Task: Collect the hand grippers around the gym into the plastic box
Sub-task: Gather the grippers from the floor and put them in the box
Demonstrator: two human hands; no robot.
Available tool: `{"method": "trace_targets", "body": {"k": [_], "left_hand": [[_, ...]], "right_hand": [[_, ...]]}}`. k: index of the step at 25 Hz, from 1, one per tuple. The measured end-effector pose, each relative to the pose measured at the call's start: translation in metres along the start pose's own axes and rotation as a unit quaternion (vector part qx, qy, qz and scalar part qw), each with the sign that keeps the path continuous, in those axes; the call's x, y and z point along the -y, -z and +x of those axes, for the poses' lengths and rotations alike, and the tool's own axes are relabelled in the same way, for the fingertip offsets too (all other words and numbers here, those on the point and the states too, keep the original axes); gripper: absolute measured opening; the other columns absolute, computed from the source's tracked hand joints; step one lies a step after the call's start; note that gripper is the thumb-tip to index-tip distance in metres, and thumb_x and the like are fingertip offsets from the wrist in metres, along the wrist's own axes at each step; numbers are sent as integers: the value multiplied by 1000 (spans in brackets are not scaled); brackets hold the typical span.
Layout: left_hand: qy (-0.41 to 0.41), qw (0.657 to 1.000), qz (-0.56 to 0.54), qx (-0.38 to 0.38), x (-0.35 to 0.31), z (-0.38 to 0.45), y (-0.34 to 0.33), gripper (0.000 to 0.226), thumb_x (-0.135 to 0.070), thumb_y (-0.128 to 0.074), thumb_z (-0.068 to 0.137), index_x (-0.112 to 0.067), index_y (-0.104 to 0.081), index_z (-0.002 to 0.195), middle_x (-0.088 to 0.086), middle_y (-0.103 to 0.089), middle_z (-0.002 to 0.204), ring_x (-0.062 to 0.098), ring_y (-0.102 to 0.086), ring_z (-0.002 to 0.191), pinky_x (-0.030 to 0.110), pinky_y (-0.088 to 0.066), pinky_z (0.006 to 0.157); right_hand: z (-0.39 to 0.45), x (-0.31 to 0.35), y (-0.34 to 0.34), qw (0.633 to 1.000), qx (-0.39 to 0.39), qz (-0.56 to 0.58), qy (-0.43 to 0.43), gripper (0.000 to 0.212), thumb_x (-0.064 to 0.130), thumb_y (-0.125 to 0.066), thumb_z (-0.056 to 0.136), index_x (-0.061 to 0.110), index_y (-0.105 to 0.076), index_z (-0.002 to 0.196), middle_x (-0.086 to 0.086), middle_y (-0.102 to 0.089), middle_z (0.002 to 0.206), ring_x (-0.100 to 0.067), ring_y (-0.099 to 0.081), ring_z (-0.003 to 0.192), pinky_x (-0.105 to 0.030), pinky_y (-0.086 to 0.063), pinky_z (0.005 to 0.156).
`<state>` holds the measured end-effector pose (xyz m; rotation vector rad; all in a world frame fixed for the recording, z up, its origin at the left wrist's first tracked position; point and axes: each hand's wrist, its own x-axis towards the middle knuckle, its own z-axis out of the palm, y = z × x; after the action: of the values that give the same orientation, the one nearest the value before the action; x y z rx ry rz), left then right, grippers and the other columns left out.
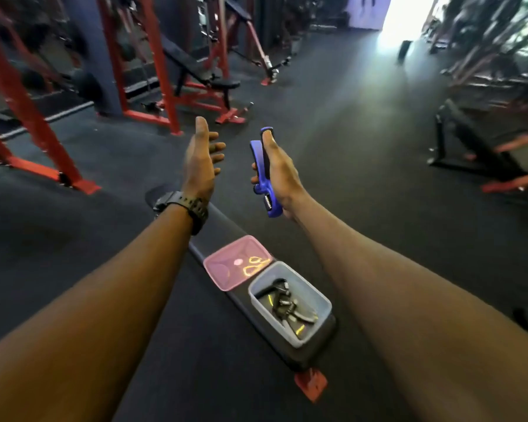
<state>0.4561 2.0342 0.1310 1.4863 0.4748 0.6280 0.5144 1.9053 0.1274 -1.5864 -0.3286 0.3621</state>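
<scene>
item: blue hand gripper (264, 172), clasped upright in right hand (279, 175). left hand (202, 159) beside it, fingers spread, holding nothing. plastic box (290, 303), lid off, on worktop (226, 222) below and nearer than both hands; grippers already inside. step: carrying to box. next: lower right hand over box, let go.
</scene>
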Motion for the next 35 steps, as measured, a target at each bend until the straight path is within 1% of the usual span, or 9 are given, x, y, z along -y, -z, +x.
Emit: {"method": "trace_targets", "body": {"k": [6,8,10,16,23,27,31,33,35], "left_hand": [[94,991,26,95,95,-56,-68,69,-75,-30,77,-22,-61,110,4,-67,112,18,-59,97,36,-43,85],[133,983,43,121,138,-73,-75,70,-74,-30,80,-21,-62,113,4,-67,115,18,-61,101,36,-45,89],[164,976,53,134,175,-73,-76,71,-75,-32,80,-20,-62,113,6,-67,115,19,-61,103,39,-48,94],[230,956,91,159,303,-18,-86,68,-72,-33,82,-20,-62,113,1,-67,112,18,-62,103,48,-47,102],[272,930,122,216,426,23,-92,50,-55,-28,101,-19,-56,122,7,-64,124,10,-61,102,22,-45,75],[259,925,136,241,439,26,-97,52,-62,-29,94,-26,-59,115,2,-67,115,7,-64,99,27,-48,82],[238,919,135,285,397,26,-133,52,-70,-32,84,-30,-60,103,2,-68,112,13,-65,100,36,-50,89],[207,918,116,318,353,21,-171,59,-75,-32,78,-29,-61,100,2,-69,110,13,-64,99,42,-46,98],[159,911,103,366,296,10,-216,63,-80,-30,74,-32,-61,99,-2,-70,108,12,-64,97,44,-45,100]], "right_hand": [[-33,-116,79,988,-75,-73,-114,49,72,-42,68,29,-61,81,-6,-66,92,-22,-63,73,-43,-53,75],[-42,-160,90,980,-75,-112,-148,37,62,-43,81,30,-61,83,-4,-63,94,-21,-60,82,-40,-54,79],[-42,-196,95,972,-50,-157,-168,28,49,-46,95,27,-62,103,-3,-65,100,-22,-61,91,-32,-48,78],[6,-330,84,936,-5,-299,-187,73,56,-64,85,17,-44,144,-7,-55,140,-22,-51,126,-34,-41,103],[39,-503,55,830,32,-506,-234,83,59,-67,79,20,-36,146,-17,-55,123,-41,-57,109,-45,-43,93],[34,-519,56,805,-3,-563,-186,86,60,-69,75,18,-40,144,-15,-58,115,-35,-56,103,-42,-42,88],[23,-471,88,861,-58,-462,-206,75,56,-69,79,19,-47,140,-10,-55,129,-32,-51,118,-40,-42,97],[11,-426,127,883,-131,-398,-211,71,53,-68,83,14,-49,139,-11,-56,132,-30,-52,122,-37,-40,102],[-10,-368,179,885,-265,-307,-227,68,52,-67,84,11,-52,136,-11,-61,128,-26,-57,120,-31,-42,100]]}}
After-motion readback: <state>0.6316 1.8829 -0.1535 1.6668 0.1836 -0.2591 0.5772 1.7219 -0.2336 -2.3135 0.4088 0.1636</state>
